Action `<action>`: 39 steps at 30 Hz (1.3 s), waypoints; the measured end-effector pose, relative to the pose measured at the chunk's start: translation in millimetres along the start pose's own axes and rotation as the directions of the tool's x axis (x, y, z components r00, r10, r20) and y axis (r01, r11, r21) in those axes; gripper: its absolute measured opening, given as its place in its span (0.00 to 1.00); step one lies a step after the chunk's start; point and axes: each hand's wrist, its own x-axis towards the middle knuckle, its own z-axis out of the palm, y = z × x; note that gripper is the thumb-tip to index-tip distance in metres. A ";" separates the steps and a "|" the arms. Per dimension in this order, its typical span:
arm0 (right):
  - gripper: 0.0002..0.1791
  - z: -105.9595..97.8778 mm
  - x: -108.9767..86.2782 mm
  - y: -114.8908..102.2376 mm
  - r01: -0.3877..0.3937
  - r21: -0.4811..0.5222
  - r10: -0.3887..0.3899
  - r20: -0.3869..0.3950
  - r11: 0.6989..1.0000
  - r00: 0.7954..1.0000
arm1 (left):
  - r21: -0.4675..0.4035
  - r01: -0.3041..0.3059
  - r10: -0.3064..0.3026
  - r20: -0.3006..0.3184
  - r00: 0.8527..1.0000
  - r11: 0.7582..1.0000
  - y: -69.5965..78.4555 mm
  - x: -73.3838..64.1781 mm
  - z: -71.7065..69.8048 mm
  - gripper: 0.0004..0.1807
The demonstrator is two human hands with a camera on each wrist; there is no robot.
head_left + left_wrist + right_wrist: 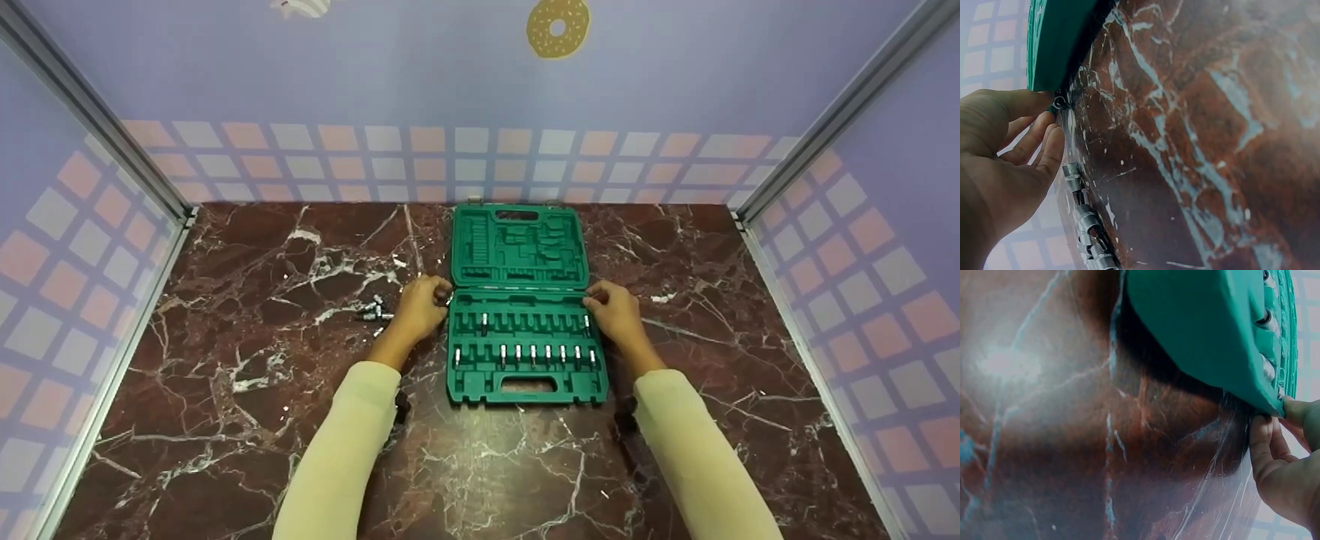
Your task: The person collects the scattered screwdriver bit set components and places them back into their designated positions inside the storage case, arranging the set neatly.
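An open green plastic tool case [528,300] lies on the marble-patterned table, its lid folded back towards the wall. Silvery bit sockets [533,355] stand in some slots of its base, most of them in the front row. My left hand [421,306] is beside the case's left edge near the hinge. Between its thumb and fingers it pinches a small bit socket [1059,102], of which only the round metal end shows. At the right edge near the hinge, my right hand [616,309] grips the case's rim between thumb and fingers.
Loose metal bit sockets [1095,236] lie in a small group on the table [247,420], left of my left hand. Patterned walls [480,90] close off the back and both sides. The case lid [520,246] reaches almost to the back wall.
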 end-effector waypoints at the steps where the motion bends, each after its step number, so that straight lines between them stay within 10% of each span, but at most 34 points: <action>1: 0.10 -0.2 0.1 0.2 0.004 0.001 -0.004 -0.002 1.000 1.000 | 0.000 0.000 0.000 0.003 1.000 1.000 -0.3 0.6 0.5 0.20; 39: 0.10 0.1 0.3 0.2 0.016 0.013 -0.016 0.006 1.000 1.000 | -0.041 -0.018 0.015 -0.065 0.998 0.999 -3.8 -4.7 -10.1 0.09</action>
